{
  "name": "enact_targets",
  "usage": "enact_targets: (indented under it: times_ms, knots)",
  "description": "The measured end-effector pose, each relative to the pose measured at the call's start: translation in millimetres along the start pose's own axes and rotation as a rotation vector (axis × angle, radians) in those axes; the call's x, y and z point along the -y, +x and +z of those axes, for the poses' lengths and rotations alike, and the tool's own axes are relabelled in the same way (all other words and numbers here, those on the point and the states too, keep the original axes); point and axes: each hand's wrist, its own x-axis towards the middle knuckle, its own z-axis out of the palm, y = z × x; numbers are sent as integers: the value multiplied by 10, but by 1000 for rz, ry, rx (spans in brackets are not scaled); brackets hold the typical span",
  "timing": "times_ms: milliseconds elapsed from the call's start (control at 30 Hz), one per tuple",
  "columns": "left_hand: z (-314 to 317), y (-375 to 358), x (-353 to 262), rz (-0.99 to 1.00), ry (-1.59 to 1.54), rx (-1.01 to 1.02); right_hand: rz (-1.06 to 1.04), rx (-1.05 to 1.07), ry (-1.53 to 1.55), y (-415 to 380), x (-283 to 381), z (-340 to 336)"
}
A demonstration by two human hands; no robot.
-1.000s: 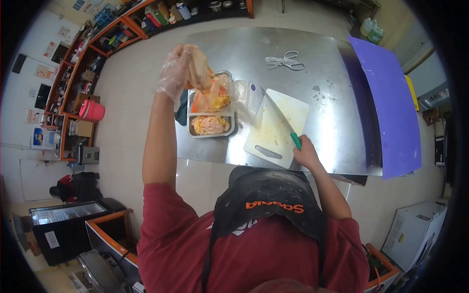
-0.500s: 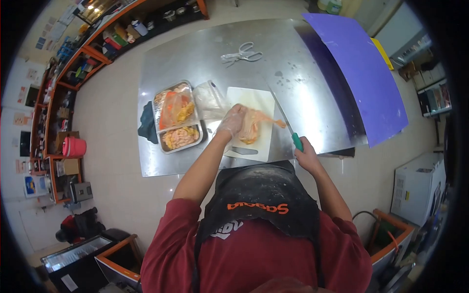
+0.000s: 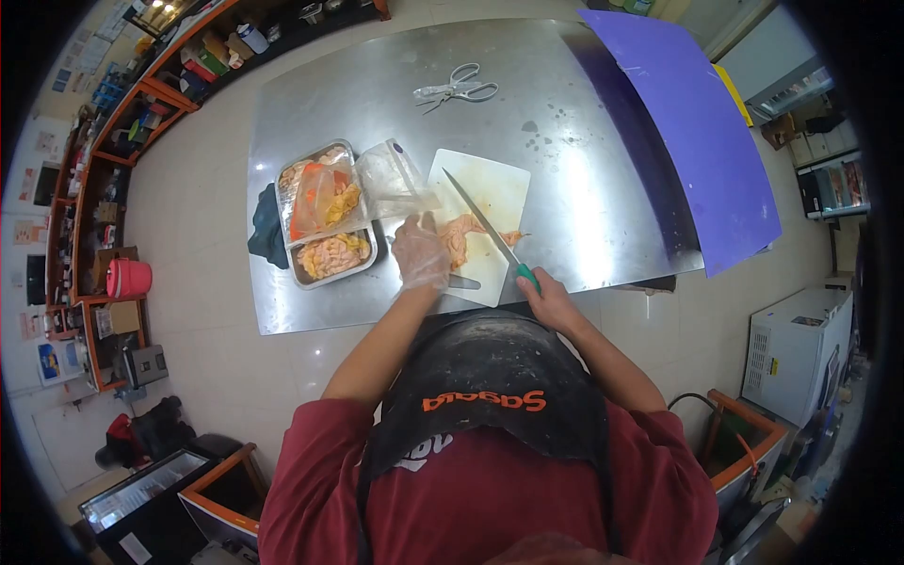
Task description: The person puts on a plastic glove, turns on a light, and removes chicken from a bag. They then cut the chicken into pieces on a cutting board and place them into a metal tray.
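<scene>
A piece of raw chicken (image 3: 456, 247) lies on the white cutting board (image 3: 504, 184), with a thin strip reaching right under the knife. My left hand (image 3: 421, 254), in a clear plastic glove, is at the board's left edge beside the chicken, fingers loosely bent and apart. My right hand (image 3: 550, 301) is closed round the green handle of a long knife (image 3: 486, 224). Its blade slants up and left across the board, passing over the chicken strip. A clear plastic bag (image 3: 391, 179) lies just beyond my left hand.
Left of the board, a metal tray (image 3: 375, 252) holds raw chicken pieces and an orange-marked plastic bag (image 3: 315, 207). Dark green cloth (image 3: 268, 226) lies beside it. Scissors (image 3: 459, 89) rest farther back on the steel table (image 3: 377, 89). A purple sheet (image 3: 692, 141) stands along the right side.
My left hand has moved off the chicken to the left. My right hand has brought the knife left, so its blade now crosses the board. The chicken lies flatter.
</scene>
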Motion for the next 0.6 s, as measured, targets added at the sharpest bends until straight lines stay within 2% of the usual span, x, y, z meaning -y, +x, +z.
enact_targets:
  times_ms: [100,133,167,233,267,367,467,567,600]
  knots:
    - [-83,-128,-265,204,-66,-197,-42,-42,-51,126,86,136]
    - [-144,-145,-358,241,-34,-100,-85,-86,-120,213,92,212]
    - [-103,-115,-374,243,0,-27,-126,-131,-189,278,124,267]
    - [134,-57,-342,245,65,121,-26,-83,-252,354,321,310]
    - [403,-5,-260,260,63,46,24,-59,-282,381,385,295]
    - [390,5,-222,328,89,1,8,-62,-320,289,358,266]
    - [371,36,-253,304,162,-5,103,11,-332,-168,258,56]
    - [492,55,-236,241,80,-3,215,34,-370,-375,109,6]
    - [546,61,-220,235,19,-47,154,-4,-352,-263,133,59]
